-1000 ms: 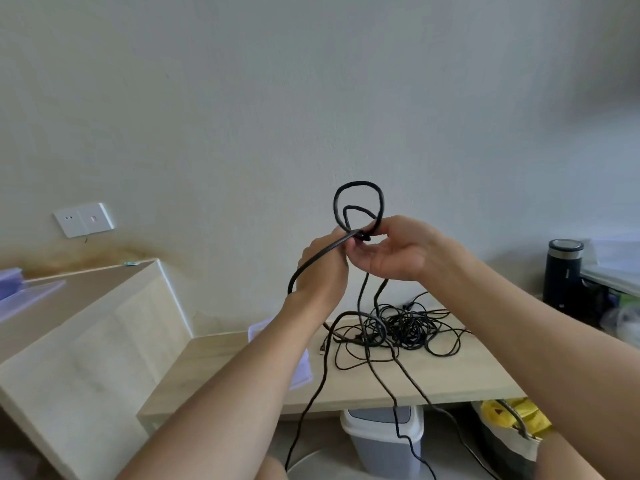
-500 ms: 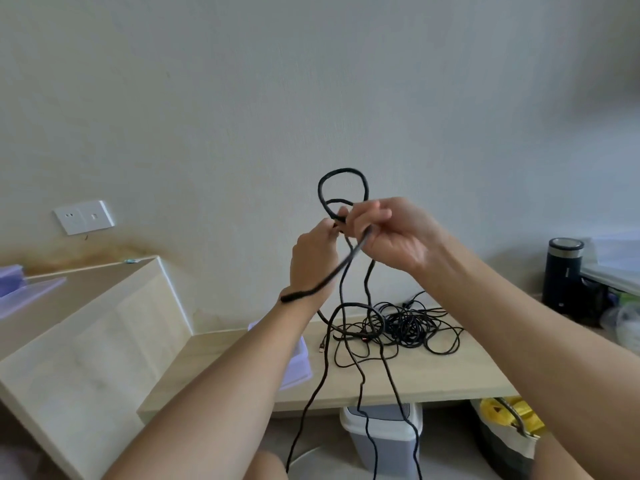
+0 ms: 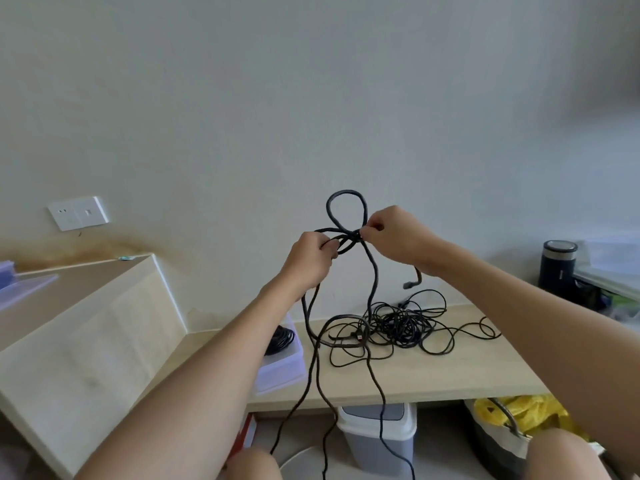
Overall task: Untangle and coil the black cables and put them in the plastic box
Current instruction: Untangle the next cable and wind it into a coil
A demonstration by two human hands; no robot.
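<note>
Both hands are up in the middle of the frame, in front of the pale wall (image 3: 311, 81). The left hand (image 3: 310, 259) has its fingers (image 3: 329, 245) curled around strands of a thick black cable (image 3: 346, 191). The right hand (image 3: 394, 237) pinches the same cable between thumb and fingers at the point where the strands cross. Above this crossing the cable stands up in a small round loop. Below the hands its strands hang down to the counter (image 3: 450, 372) and go over the front edge toward the floor. A tangle of thin black cables (image 3: 401, 323) lies on the counter in the lower middle, touching the thick one. The plastic box (image 3: 280, 367) stands to the left of the tangle, partly behind the left forearm, with one coiled black cable (image 3: 282, 339) inside. A grey bin (image 3: 377, 434) stands under the counter.
</note>
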